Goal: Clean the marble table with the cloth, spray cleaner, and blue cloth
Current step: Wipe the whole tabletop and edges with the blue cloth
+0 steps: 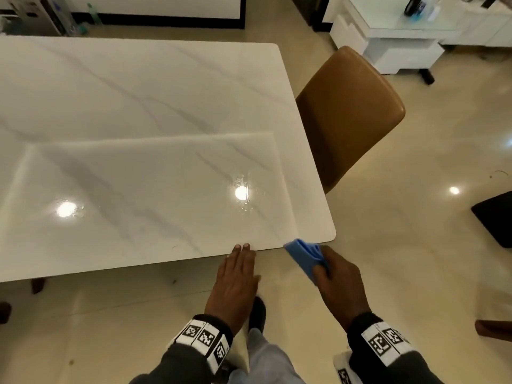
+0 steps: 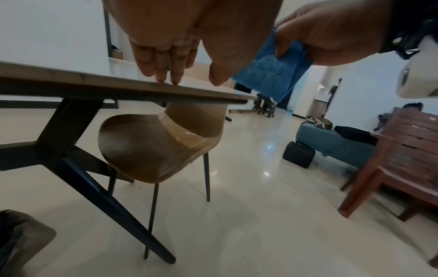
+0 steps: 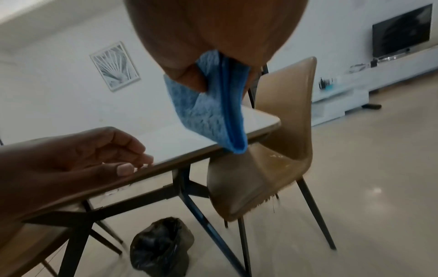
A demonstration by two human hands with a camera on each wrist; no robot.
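The white marble table [image 1: 138,106] fills the left and middle of the head view, with wet droplets [image 1: 245,195] near its front right corner. My left hand [image 1: 238,270] is flat with straight fingers, and its fingertips [image 2: 169,78] touch the table's near edge. My right hand [image 1: 339,275] grips a folded blue cloth [image 1: 303,254] just off the near right corner; the cloth [image 3: 211,112] hangs from the fist beside the table edge [image 3: 213,144]. No spray cleaner or other cloth is in view.
A tan chair [image 1: 349,112] is pushed against the table's right side. A black bag [image 3: 161,245] sits on the floor under the table. A white TV unit [image 1: 401,37] stands far right, a wooden chair [image 2: 407,155] and a sofa [image 2: 336,142] to the right.
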